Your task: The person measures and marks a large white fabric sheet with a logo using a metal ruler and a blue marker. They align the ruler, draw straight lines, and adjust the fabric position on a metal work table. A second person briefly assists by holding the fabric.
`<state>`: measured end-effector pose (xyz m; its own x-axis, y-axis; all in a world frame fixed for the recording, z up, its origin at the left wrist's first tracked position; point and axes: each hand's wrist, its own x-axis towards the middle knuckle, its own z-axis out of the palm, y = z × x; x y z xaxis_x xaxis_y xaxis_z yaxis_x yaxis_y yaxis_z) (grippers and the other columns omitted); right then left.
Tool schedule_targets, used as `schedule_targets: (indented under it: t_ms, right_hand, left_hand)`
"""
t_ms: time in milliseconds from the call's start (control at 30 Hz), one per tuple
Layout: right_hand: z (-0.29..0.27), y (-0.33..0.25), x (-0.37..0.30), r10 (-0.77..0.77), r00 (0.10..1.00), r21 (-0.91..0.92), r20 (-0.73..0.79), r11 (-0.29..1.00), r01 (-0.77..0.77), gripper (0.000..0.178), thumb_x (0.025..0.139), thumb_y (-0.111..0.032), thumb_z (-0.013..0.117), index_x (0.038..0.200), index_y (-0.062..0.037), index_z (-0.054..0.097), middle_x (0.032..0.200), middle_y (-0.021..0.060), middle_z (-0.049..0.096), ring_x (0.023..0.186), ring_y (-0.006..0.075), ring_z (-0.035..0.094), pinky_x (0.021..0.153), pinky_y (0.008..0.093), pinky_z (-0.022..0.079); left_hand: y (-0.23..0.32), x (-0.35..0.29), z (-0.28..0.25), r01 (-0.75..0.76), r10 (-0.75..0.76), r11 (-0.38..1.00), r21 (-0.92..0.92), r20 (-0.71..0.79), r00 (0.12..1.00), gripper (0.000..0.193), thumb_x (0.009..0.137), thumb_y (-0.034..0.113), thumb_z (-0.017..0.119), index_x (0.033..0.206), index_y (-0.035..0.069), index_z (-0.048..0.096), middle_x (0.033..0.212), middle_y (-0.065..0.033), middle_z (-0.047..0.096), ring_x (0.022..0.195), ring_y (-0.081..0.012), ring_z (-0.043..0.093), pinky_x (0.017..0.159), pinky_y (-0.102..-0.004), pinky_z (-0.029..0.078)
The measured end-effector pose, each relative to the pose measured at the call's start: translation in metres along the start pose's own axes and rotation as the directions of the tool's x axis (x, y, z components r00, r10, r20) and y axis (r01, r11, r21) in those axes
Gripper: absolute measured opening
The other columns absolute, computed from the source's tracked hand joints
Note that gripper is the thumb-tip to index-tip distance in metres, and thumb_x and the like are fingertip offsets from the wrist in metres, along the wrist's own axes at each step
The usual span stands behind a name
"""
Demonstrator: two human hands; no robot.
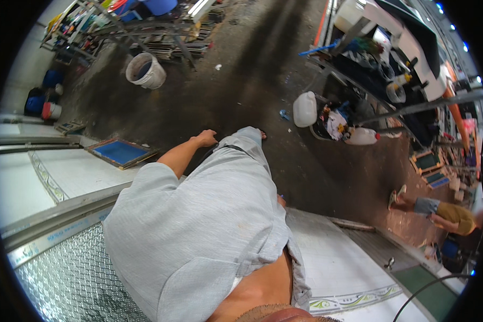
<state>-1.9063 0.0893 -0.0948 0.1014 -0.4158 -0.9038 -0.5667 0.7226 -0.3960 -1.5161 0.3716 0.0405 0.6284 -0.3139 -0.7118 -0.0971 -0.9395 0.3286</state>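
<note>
Framed blue panel point(120, 152): lying on the end of the white desk point(88, 177), to the left, near the left forearm but apart from the hand; overhang past the desk's end impossible to tell.
Risk at the panel: a knock or shove toward the floor, most likely from an elbow or loose sleeve point(154, 180) swinging back past the near corner.
Patterned border point(45, 177): running across the white desk behind the panel; possible scuffing or smearing, from dragging the wooden frame over it.
Left hand point(203, 138): out ahead of the body, forearm slanting forward and inward from the sleeve, fingers pointing right, close over the clothing; contact with the cloth not clear.
Left grip: fingers apparently loosely bent, nothing visible in it; too small to tell wide from narrow.
Right hand point(280, 200): only a sliver past the shirt's edge point(241, 214), low beside the body, between trunk and right-hand desk point(333, 247); grip hidden, cannot tell wide, narrow or holding.
Dark floor point(236, 80): stained, dotted with scraps; possible slip or stumble, from looking toward the desk while stepping.
White bucket point(154, 77): ahead and left, well apart; spill possible from a kick.
</note>
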Motion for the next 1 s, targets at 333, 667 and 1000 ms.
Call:
schedule_targets:
  t_ms: [333, 667, 1000]
  right_hand:
    - [0.031, 0.000, -0.012, -0.140, 0.987, 0.020, -0.074, 0.990, 0.142, 0.030, 0.081, -0.030, 0.072, 0.082, -0.0004, 0.067, 0.066, 0.0092, 0.061, 0.054, 0.0226, 0.057, 0.050, 0.0404, 0.043]
    - [0.039, 0.041, 0.033, -0.153, 0.973, 0.160, 0.171, 0.979, 0.126, 0.020, 0.086, -0.030, 0.069, 0.086, -0.0105, 0.066, 0.082, 0.0078, 0.063, 0.069, 0.0203, 0.058, 0.061, 0.0377, 0.049]
    - [0.015, -0.077, 0.026, 0.078, 0.995, -0.103, 0.060, 0.992, -0.072, 0.023, 0.087, -0.032, 0.069, 0.078, -0.0134, 0.059, 0.070, 0.0040, 0.057, 0.057, 0.0175, 0.056, 0.048, 0.0335, 0.041]
  left_hand:
    - [-0.045, 0.060, 0.002, -0.135, 0.144, 0.989, -0.064, 0.147, 0.979, 0.070, 0.080, 0.027, 0.072, 0.139, -0.002, 0.051, 0.142, -0.0220, 0.052, 0.135, -0.0335, 0.048, 0.112, -0.0389, 0.038]
    - [-0.025, 0.040, -0.028, -0.207, 0.205, 0.967, 0.149, 0.025, 0.978, 0.060, 0.083, 0.029, 0.066, 0.137, 0.006, 0.055, 0.140, -0.0182, 0.055, 0.130, -0.0335, 0.052, 0.109, -0.0436, 0.043]
    - [-0.008, -0.012, 0.003, -0.044, 0.027, 0.981, -0.191, -0.093, 0.995, 0.058, 0.079, 0.038, 0.070, 0.130, 0.009, 0.064, 0.132, -0.0159, 0.062, 0.125, -0.0333, 0.057, 0.105, -0.0445, 0.045]
